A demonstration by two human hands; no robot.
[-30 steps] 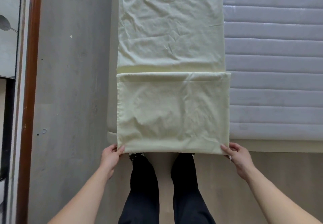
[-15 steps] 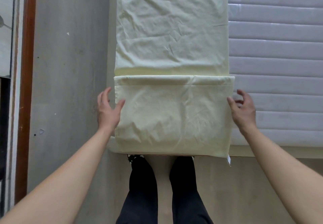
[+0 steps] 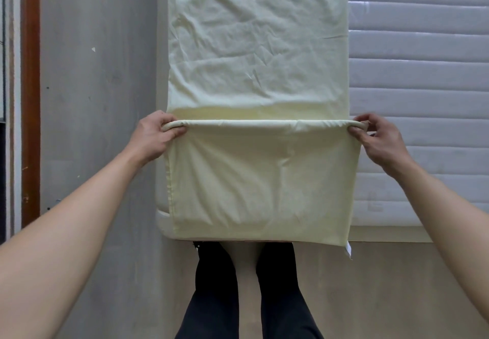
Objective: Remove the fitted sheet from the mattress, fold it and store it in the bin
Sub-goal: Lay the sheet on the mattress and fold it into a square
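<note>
Since the earlier frame we had moved both hands up to the fold, left hand [image 3: 154, 137] and right hand [image 3: 375, 137] gripping the fitted sheet [image 3: 259, 174] ends, its long axis running away beyond our fingers.

Just the one head cam, wide-angle, looking steeply down from standing height; mattress [image 3: 418, 100] fills the frame's upper right, floor [image 3: 370, 285] along the bottom, own legs [image 3: 246, 285] bottom center.
</note>
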